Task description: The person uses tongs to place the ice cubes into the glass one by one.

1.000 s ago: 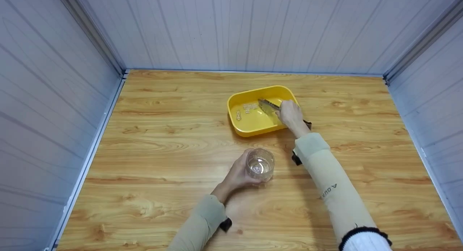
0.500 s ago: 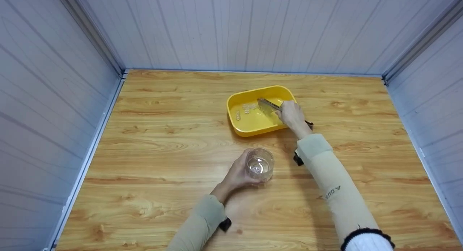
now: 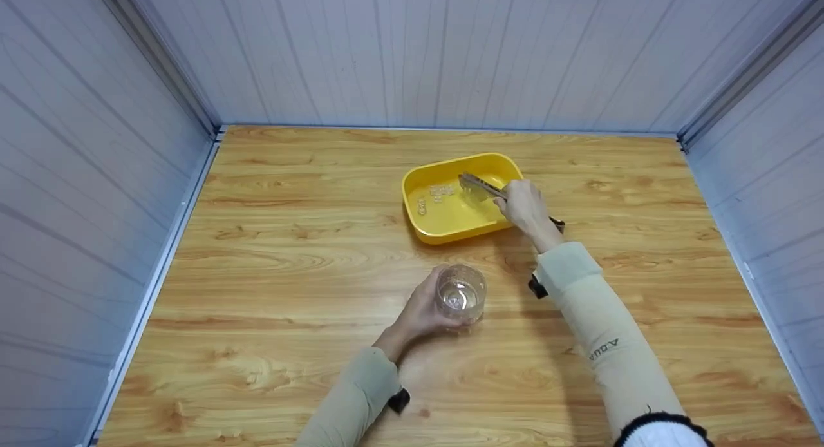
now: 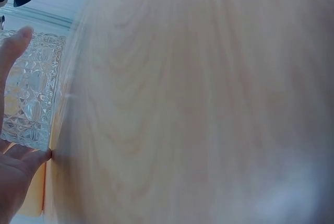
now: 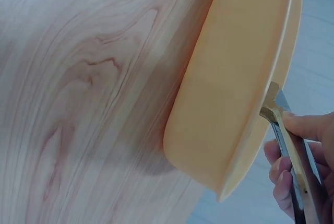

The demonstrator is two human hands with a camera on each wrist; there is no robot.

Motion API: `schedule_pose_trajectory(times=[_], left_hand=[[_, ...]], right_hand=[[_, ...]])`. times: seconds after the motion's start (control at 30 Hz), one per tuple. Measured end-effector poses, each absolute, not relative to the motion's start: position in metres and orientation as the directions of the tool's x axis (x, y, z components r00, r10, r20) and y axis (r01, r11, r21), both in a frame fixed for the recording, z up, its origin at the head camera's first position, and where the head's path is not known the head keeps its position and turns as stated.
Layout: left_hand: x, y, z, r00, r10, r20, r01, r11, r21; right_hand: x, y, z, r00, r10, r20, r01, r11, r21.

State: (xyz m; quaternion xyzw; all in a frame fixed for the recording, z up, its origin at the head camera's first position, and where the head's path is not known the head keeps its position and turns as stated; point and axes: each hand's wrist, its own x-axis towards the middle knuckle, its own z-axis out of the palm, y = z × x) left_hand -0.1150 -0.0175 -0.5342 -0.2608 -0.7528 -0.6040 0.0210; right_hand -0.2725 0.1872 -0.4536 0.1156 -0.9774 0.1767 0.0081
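My left hand (image 3: 425, 308) grips a clear glass (image 3: 460, 295) that stands on the table. In the left wrist view, the thumb and fingers wrap round the glass's patterned wall (image 4: 31, 91). My right hand (image 3: 524, 205) holds metal tongs (image 3: 483, 186) over the yellow basin (image 3: 450, 234), their ends reaching down inside it. Thumb and fingers lie on either side of the tongs (image 5: 298, 164) in the right wrist view. Small clear pieces (image 3: 442, 190) lie on the basin's floor, left of the tongs. The basin's wall hides the tong tips in the right wrist view.
The wood-grain table (image 3: 290, 241) is bordered by pale panel walls (image 3: 386, 54) at the back and both sides. The basin stands toward the back, beyond the glass. My right forearm (image 3: 618, 337) crosses the table's right half.
My right hand and forearm have shifted slightly to the right, with the tongs still inside the basin. My left hand and the glass have stayed in place.
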Motion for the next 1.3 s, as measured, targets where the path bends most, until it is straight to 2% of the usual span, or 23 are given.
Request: schedule_pose_trajectory(times=[0.13, 0.37, 0.53, 0.7, 0.97, 1.3], left_hand=[[-0.114, -0.018, -0.532, -0.871, 0.369, 0.325, 0.401, 0.148, 0.904], [-0.123, -0.016, -0.559, -0.887, 0.364, 0.283, 0.368, 0.19, 0.91], [-0.125, -0.016, -0.564, -0.886, 0.368, 0.283, 0.365, 0.174, 0.915], [-0.124, -0.017, -0.56, -0.89, 0.366, 0.271, 0.353, 0.18, 0.918], [-0.116, -0.019, -0.532, -0.843, 0.379, 0.381, 0.453, 0.121, 0.883], [-0.115, -0.019, -0.53, -0.857, 0.385, 0.342, 0.411, 0.112, 0.905]], right_hand=[[-0.27, 0.189, -0.451, -0.969, -0.231, 0.088, -0.247, 0.907, -0.341], [-0.265, 0.195, -0.447, -0.963, -0.248, 0.106, -0.27, 0.895, -0.355], [-0.259, 0.199, -0.443, -0.96, -0.25, 0.128, -0.28, 0.896, -0.346], [-0.254, 0.202, -0.44, -0.949, -0.277, 0.149, -0.313, 0.879, -0.359], [-0.241, 0.206, -0.433, -0.945, -0.286, 0.157, -0.325, 0.866, -0.38], [-0.225, 0.211, -0.427, -0.931, -0.315, 0.186, -0.365, 0.836, -0.41]])
